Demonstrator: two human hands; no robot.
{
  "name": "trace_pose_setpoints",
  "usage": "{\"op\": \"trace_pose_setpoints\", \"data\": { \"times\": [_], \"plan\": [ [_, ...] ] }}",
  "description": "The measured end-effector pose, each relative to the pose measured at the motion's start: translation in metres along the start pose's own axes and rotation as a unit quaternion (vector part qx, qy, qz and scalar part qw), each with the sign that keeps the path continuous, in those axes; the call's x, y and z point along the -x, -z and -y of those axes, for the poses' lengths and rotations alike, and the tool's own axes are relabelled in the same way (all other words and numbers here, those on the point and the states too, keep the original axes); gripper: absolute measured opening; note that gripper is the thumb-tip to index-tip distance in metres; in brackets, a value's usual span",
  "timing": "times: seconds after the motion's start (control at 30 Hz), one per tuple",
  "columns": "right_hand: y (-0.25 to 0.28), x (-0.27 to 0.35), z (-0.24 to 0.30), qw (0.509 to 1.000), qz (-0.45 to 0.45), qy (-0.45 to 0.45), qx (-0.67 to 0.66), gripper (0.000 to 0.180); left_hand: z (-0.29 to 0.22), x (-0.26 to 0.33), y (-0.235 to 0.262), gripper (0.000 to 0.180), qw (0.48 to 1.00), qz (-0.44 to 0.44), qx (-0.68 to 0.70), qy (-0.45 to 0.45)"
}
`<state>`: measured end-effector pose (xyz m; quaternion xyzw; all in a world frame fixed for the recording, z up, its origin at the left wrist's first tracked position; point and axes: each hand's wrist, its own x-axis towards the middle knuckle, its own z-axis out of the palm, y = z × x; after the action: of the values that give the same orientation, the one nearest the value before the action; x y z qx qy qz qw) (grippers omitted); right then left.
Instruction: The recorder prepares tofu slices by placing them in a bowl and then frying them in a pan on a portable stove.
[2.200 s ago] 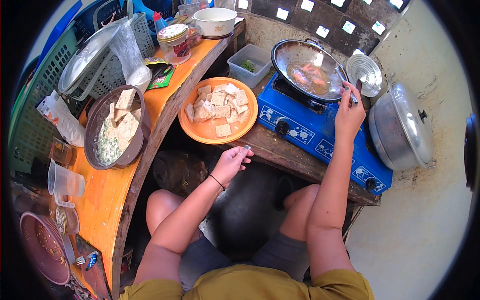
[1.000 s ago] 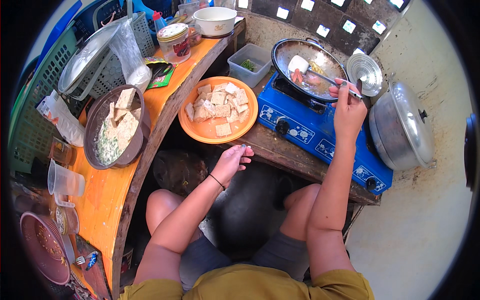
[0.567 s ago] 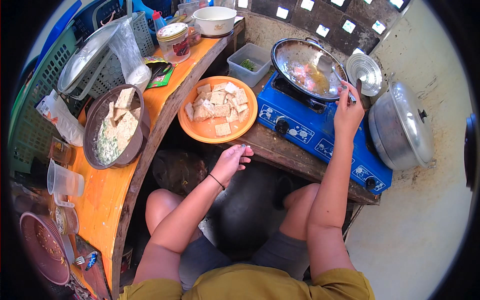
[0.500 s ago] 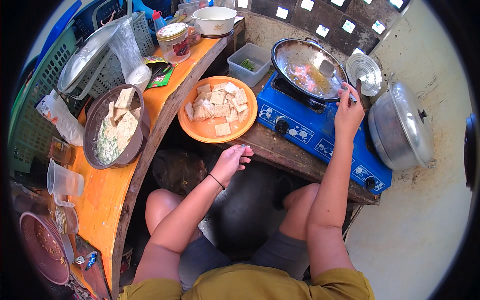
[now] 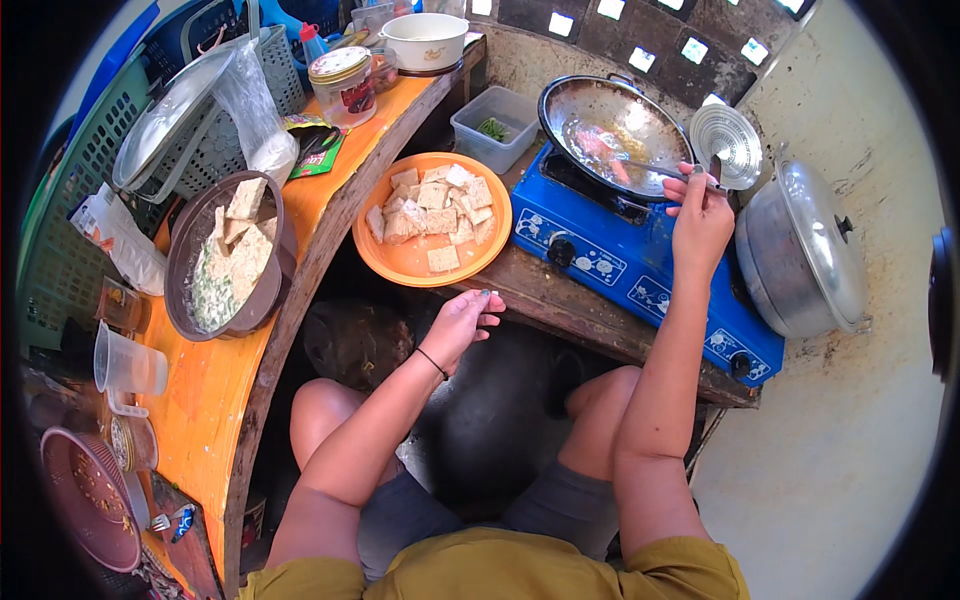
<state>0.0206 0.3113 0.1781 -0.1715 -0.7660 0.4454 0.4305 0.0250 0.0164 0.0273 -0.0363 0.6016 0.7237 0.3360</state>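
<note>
My right hand [image 5: 698, 205] grips the handle of a metal utensil [image 5: 655, 170] whose far end lies in the dark wok [image 5: 610, 125] among pinkish pieces in liquid. The wok sits on a blue gas stove [image 5: 640, 270]. My left hand [image 5: 462, 318] hangs loose in the air, fingers apart and holding nothing, just below the front rim of an orange plate [image 5: 400, 262] piled with pale tofu squares [image 5: 438, 205]. I am seated, knees under the wooden bench.
A brown bowl [image 5: 190, 240] of tofu slabs and greens sits on the orange counter [image 5: 215, 375]. A round wire skimmer [image 5: 727, 145] and a lidded metal pot [image 5: 805, 250] stand right of the wok. A clear tub [image 5: 495, 125], white pot [image 5: 425, 40], lidded jar [image 5: 343, 80], plastic cups [image 5: 128, 365] and green baskets [image 5: 60, 220] surround the area.
My right hand has been stirring: about a second ago the utensil lifted a pale piece at the wok's near side, and it now lies low among the pieces. My left hand has barely moved.
</note>
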Motion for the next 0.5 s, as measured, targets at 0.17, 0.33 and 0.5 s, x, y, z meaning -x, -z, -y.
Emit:
{"op": "trace_pose_setpoints", "data": {
  "times": [0.17,0.33,0.5],
  "plan": [
    [0.002,0.004,0.01,0.999,0.01,0.036,-0.017,0.034,0.0,0.001,-0.001,0.021,1.0,0.0,0.003,0.004],
    [0.001,0.006,0.02,0.998,0.019,0.052,-0.021,0.032,0.003,0.001,-0.006,0.019,1.0,0.006,-0.015,-0.007],
    [0.01,-0.002,0.011,0.996,0.044,0.079,-0.015,0.031,0.018,-0.008,-0.017,0.021,0.995,-0.013,-0.079,-0.052]
  ]
}}
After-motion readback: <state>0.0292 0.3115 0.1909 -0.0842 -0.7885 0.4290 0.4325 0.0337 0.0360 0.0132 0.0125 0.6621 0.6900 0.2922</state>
